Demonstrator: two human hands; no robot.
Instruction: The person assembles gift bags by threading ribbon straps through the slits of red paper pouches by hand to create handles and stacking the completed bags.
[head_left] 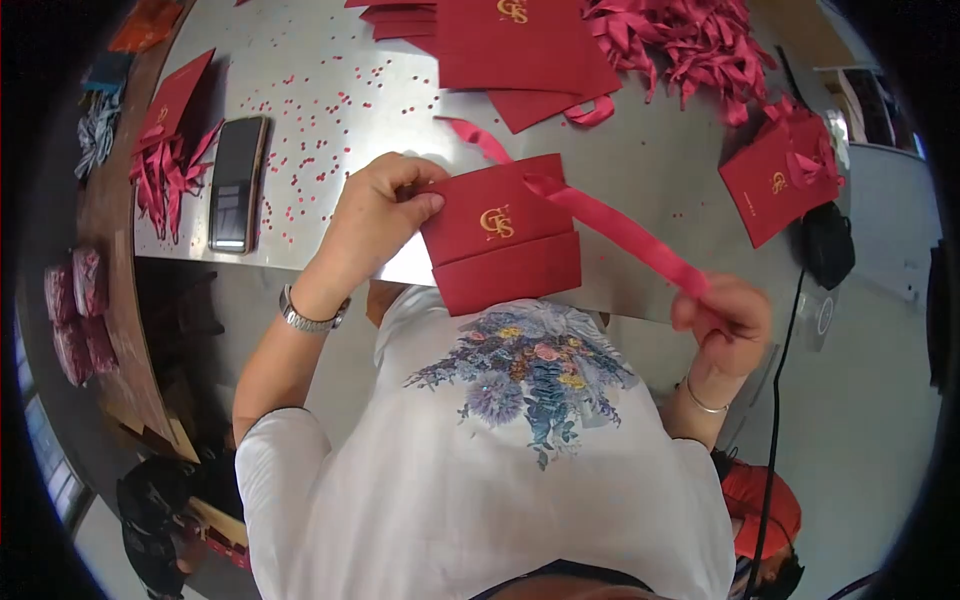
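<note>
A flat red paper gift bag [465, 215] with a gold emblem lies at the table's front edge, its lower part folded or overlapping a second red panel. My left hand [385, 210] grips its upper left side between thumb and fingers. From a spot near the bag's top, a pinkish-red ribbon [630, 235] runs taut down to the right. My right hand [730, 315] pinches the far end of this ribbon, beyond the table edge. A shorter ribbon end [475, 135] sticks out above the bag's top.
Stacked red bags [530, 55] and a heap of loose ribbons [690, 50] lie at the back. A ribboned bag [775, 185] rests at the right edge, near a black cable [785, 350]. On the left are a phone [237, 185], more ribbons [165, 180] and scattered red paper dots [320, 130].
</note>
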